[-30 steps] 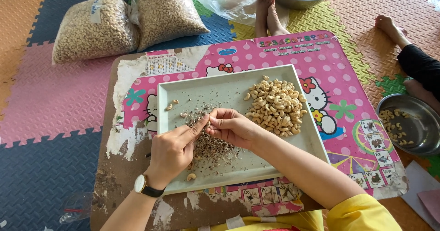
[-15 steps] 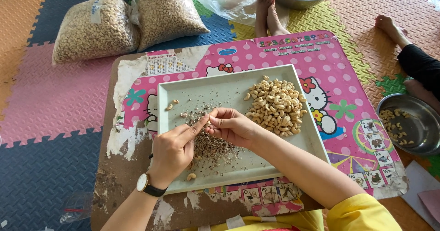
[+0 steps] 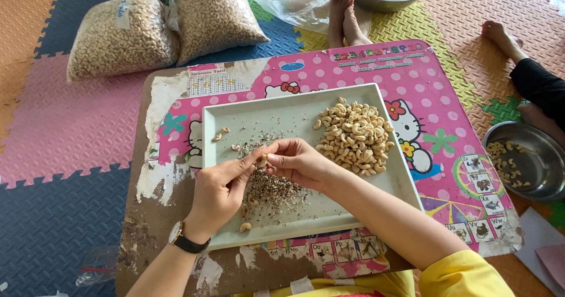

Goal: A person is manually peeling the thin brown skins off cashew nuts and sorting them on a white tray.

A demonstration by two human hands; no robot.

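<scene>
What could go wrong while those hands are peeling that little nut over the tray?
The nut is pinched only by fingertips of the left hand and right hand, so it might slip and drop into the skin crumbs below. The right forearm lies close beside the cashew pile, so a nudge could scatter nuts. One loose nut sits near the tray edge and could roll off.

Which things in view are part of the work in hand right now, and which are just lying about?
In use: left hand and right hand pinching one cashew; white tray; cashew pile; husk scraps.

Lying about: two filled bags; steel bowl holding a few nuts; plastic sheet; another person's feet.
</scene>
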